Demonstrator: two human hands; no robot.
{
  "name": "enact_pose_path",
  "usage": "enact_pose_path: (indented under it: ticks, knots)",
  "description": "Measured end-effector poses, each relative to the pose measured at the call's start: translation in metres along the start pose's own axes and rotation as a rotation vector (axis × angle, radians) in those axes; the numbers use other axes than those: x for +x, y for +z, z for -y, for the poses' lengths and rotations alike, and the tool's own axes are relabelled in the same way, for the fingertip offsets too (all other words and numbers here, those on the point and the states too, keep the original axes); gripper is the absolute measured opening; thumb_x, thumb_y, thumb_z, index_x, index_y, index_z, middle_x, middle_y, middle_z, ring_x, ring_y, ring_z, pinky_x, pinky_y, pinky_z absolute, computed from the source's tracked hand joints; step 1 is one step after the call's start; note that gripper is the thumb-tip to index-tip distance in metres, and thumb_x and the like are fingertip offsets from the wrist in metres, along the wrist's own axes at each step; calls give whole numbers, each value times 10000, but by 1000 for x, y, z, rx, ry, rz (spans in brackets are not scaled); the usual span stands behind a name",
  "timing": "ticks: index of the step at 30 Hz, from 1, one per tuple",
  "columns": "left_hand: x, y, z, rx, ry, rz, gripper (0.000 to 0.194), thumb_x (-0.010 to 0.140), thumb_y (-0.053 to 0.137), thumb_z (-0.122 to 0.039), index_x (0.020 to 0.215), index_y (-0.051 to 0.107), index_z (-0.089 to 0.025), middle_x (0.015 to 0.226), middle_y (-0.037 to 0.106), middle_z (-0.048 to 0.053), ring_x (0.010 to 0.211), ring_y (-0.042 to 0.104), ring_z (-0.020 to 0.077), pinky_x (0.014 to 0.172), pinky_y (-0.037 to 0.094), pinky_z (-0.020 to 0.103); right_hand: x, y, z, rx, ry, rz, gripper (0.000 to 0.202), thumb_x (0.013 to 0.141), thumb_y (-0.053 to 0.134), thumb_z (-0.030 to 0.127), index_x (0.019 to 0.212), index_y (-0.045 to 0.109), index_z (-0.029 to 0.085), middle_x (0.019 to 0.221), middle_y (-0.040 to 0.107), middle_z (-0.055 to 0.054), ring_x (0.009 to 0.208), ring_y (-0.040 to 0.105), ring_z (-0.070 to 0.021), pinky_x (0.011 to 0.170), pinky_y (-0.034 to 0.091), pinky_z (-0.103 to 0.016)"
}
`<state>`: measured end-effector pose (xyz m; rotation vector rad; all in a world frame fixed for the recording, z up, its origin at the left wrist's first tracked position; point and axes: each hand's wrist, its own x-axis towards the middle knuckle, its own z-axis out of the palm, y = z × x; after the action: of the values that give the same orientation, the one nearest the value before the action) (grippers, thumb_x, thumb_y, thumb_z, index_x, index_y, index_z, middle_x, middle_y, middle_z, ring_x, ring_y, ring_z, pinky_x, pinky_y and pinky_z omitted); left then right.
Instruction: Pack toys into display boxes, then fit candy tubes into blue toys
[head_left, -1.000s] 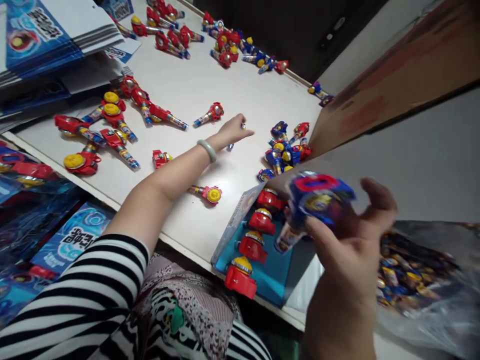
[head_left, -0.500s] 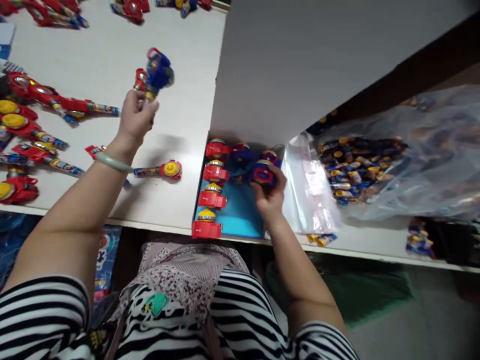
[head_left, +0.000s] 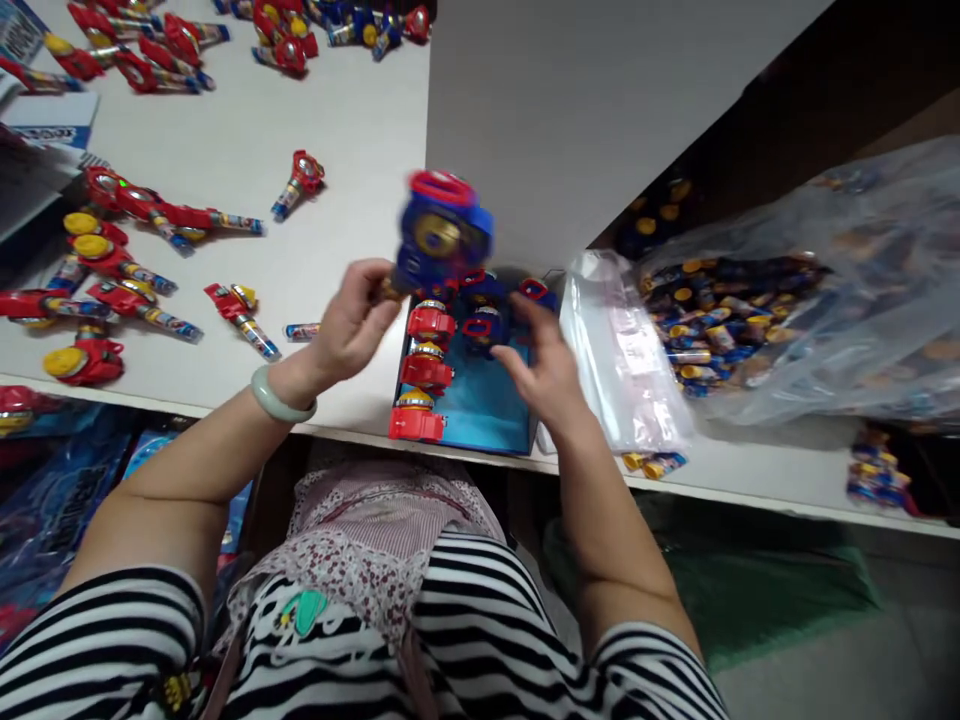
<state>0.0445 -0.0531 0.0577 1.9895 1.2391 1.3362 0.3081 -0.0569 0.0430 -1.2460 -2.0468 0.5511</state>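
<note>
My left hand [head_left: 358, 325] is closed on the lower end of a blue toy [head_left: 444, 235] with a red loop and a gold round centre. The toy is blurred and held above the back left of an open display box [head_left: 491, 415] with a blue inside. Down in the box, my right hand [head_left: 544, 365] has its thumb and fingers apart. Just left of its fingertips stands another blue toy [head_left: 481, 328] with a red ring. A column of red toys [head_left: 429, 372] lines the box's left side, and a further blue toy [head_left: 538, 292] sits at the back right.
Red toys with tube handles [head_left: 139, 295] lie across the white table [head_left: 360, 130], with more at the back. The box's tall grey lid [head_left: 555, 130] rises behind. At right are clear plastic bags [head_left: 619, 350] and a large bag of small tubes [head_left: 720, 330].
My left hand has brought its blue toy from over the table rightward to the box. My right hand has let go of a blue toy inside the box. The view has shifted slightly.
</note>
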Motion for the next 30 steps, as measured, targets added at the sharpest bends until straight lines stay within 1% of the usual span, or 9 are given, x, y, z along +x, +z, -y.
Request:
enact_pose_path:
  ticks: [4, 6, 8, 11, 13, 17, 22, 27, 30]
  knots:
    - [17, 20, -49, 137, 70, 413, 412, 893, 482, -539, 1164, 543, -234, 1047, 612, 98, 981, 609, 250, 881, 506, 407, 0, -35, 30, -111, -19, -285, 801, 931, 559, 537, 1585, 157, 309, 1528, 381, -144, 1374, 469, -367, 1011, 513, -524]
    - [31, 20, -54, 124, 42, 468, 487, 857, 516, -597, 1180, 556, -234, 1060, 623, 95, 1002, 599, 254, 881, 502, 406, -3, -48, 25, -153, -16, -401, 761, 937, 539, 547, 1570, 209, 284, 1488, 404, -163, 1383, 450, -387, 1034, 488, -544]
    - [48, 11, -35, 58, -12, 261, 522, 847, 489, -659, 1193, 545, -272, 1038, 632, 71, 964, 588, 241, 830, 504, 405, -9, -54, 6, -146, -19, -442, 707, 926, 554, 543, 1526, 308, 260, 1416, 464, -171, 1342, 488, -381, 1038, 482, -544]
    - [81, -9, 34, -55, -99, -157, 414, 883, 437, -660, 1132, 517, -339, 876, 631, 3, 832, 543, 196, 740, 489, 384, -20, -51, -29, -118, -80, -367, 594, 894, 617, 494, 1419, 456, 266, 1277, 568, -142, 1216, 581, -333, 1013, 502, -520]
    - [101, -17, 84, -51, -197, -223, 357, 883, 500, -608, 1093, 500, -319, 756, 595, -36, 769, 503, 161, 733, 492, 359, -25, -42, -44, -134, -111, -295, 506, 889, 630, 446, 1352, 524, 269, 1199, 607, -123, 1148, 617, -305, 989, 522, -504]
    - [131, -10, 142, 122, -404, -117, 221, 898, 553, -414, 1006, 553, -222, 793, 622, -16, 774, 523, 141, 771, 518, 350, -28, -36, -43, -226, -37, -151, 429, 903, 620, 366, 1318, 577, 262, 1164, 628, -112, 1079, 658, -271, 922, 571, -448]
    - [167, 19, 155, 332, -442, 94, 230, 892, 529, -199, 1062, 665, -124, 1096, 690, 124, 1017, 619, 235, 916, 490, 381, -26, -54, -43, -318, -18, -46, 408, 887, 638, 293, 1293, 602, 270, 1145, 662, -99, 1049, 688, -273, 858, 602, -434]
    - [210, 53, 170, 380, -246, 328, 358, 886, 557, -141, 1230, 649, -100, 1275, 629, 163, 1186, 573, 258, 1030, 440, 339, -18, -79, -62, -325, 72, -4, 365, 863, 661, 357, 1209, 625, 246, 1093, 706, -99, 928, 723, -301, 717, 620, -423]
    - [226, 77, 178, 384, -84, 428, 499, 883, 632, -249, 1366, 582, -132, 1454, 502, 176, 1360, 427, 308, 1121, 363, 354, -16, -91, -66, -374, 134, 118, 340, 841, 671, 375, 1156, 644, 253, 1079, 714, -113, 903, 725, -331, 714, 617, -451]
